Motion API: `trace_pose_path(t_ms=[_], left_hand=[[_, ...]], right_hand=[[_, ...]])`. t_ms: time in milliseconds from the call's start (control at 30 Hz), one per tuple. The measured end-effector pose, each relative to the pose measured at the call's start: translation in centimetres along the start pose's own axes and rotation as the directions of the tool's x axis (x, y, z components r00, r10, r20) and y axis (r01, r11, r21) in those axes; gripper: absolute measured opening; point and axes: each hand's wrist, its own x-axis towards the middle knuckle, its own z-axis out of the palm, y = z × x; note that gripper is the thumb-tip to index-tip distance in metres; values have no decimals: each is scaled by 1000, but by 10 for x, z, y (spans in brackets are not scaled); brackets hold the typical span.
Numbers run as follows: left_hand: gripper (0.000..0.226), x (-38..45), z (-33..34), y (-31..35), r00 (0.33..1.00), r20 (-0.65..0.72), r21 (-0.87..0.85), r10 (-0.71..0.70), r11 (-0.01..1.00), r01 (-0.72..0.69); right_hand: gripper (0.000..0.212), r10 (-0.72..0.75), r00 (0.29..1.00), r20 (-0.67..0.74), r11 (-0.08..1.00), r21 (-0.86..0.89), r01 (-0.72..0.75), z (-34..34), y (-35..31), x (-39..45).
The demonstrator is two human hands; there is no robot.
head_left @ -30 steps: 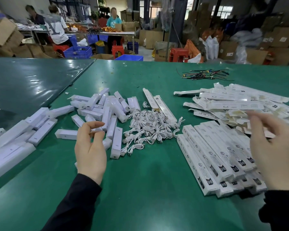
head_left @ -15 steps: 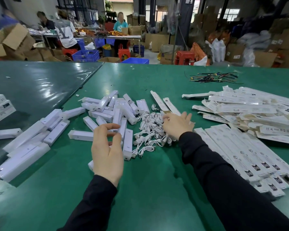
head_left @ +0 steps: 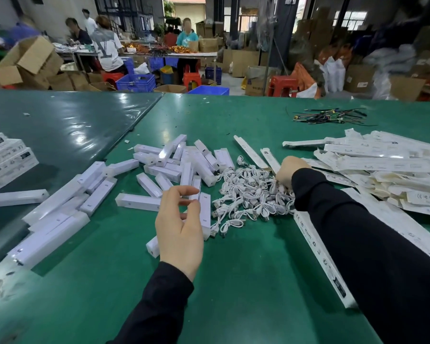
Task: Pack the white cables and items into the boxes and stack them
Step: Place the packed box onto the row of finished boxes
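Note:
A heap of short white cables point(head_left: 248, 194) lies mid-table on the green mat. My right hand point(head_left: 289, 170) rests on the heap's right edge, fingers curled down into the cables; whether it grips one is hidden. My left hand point(head_left: 180, 227) hovers above the mat with fingers apart and empty, over several white bar-shaped items point(head_left: 179, 167) scattered to the left of the cables. Flat long white boxes point(head_left: 382, 165) lie piled at the right. Closed long boxes point(head_left: 320, 254) lie in a row under my right forearm.
More white items point(head_left: 60, 209) lie at the left, and stacked printed boxes point(head_left: 5, 157) sit at the far left edge. A bundle of dark wires point(head_left: 328, 117) lies at the back right. People work at a far table point(head_left: 144, 54) among cardboard cartons.
My right hand swung from the right side across to the cable heap and settled on its right edge. The left hand stayed hovering, fingers loosely apart. The camera tilted slightly.

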Motion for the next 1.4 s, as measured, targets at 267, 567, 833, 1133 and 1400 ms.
trace_pose_path(t_ms=[267, 567, 833, 1133, 1400], left_hand=[[28, 0, 0, 0, 1000, 12, 13, -5, 1000, 5], [26, 3, 0, -2, 999, 3, -11, -52, 999, 52], [16, 8, -5, 5, 951, 246, -362, -190, 892, 272], [85, 5, -12, 18, 748, 652, -623, -124, 476, 621], [60, 5, -9, 18, 813, 543, -617, -208, 558, 555]], right_hand=[[14, -33, 998, 49, 998, -59, 36, -5, 7, -13], [10, -58, 991, -123, 998, -47, 53, -14, 9, -21], [26, -398, 907, -138, 646, 660, 384, -31, -20, -106], [23, -645, 726, 239, 236, 966, -108, 32, 4, -188], [23, -650, 705, 281, 251, 956, -150, 37, 5, -192]])
